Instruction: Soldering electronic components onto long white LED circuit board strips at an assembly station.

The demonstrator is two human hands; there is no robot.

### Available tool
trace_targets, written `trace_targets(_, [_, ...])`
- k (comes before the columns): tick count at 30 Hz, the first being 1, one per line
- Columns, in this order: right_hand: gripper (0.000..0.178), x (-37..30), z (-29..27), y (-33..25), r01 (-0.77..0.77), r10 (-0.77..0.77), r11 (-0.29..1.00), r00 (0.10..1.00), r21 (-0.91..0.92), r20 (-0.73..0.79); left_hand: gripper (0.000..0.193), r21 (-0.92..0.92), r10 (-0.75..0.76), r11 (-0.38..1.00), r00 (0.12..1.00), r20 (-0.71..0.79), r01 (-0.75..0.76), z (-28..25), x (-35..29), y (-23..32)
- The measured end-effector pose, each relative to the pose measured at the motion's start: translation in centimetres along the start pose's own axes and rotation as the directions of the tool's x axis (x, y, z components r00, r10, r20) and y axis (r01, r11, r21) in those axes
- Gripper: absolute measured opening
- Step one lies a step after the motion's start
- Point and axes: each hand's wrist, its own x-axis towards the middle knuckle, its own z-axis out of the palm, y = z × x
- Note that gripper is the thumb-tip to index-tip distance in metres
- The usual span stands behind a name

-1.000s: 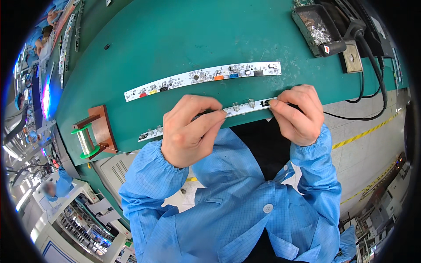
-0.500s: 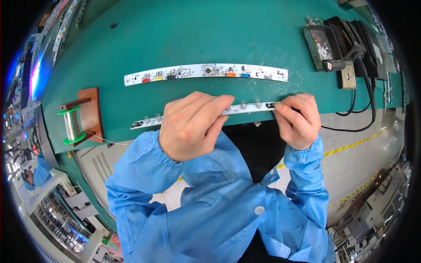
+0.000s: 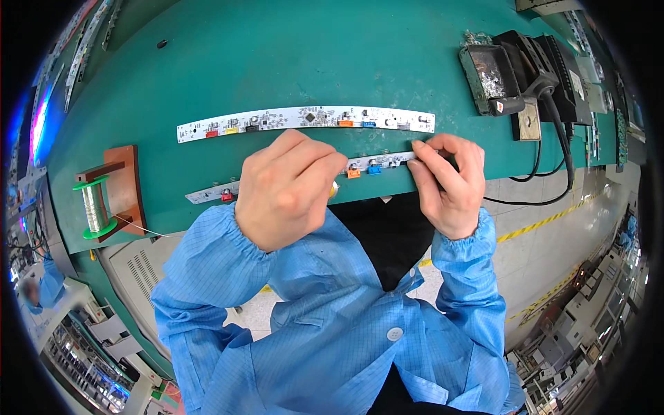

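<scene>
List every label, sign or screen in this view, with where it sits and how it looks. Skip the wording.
Small red label: on the front of the black soldering station at the bench's far right; tiny red patch.
Glowing screen: far left edge, beyond the green bench; narrow strip lit pink and blue, too distorted to make out.
Yellow floor marking: on the grey floor right of the bench; a thin striped line.
No packages visible.

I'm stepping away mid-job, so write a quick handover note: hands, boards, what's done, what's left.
Left hand: closed over the middle of the near circuit board strip at the table's front edge.
Right hand: pinching that strip's right end.
Second circuit board strip: lying flat on the green table just beyond, untouched.
Solder wire spool at left, soldering station at right, both idle.
Done: near strip in hand. Left: cannot tell from this view.
</scene>
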Motion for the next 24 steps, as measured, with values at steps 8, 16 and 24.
trace_targets(8, [0.028,0.3,0.3,-0.2,-0.027,0.026,0.999,1.0,-0.02,-0.002,0.028,0.259,-0.042,0.965,0.999,-0.007,0.042,-0.9,0.0,0.6])
trace_targets(16, [0.037,-3.1,-4.2,4.4,-0.218,0.799,0.373,0.569,0.902,-0.193,0.029,0.312,-0.19,0.945,0.941,0.28,0.098,-0.4,-11.5,5.2])
trace_targets(24, [0.047,0.6,-8.6,11.0,-0.246,0.845,0.204,0.534,0.948,-0.044,0.034,0.415,-0.635,0.755,0.725,0.267,0.508,1.4,-14.9,-5.2])
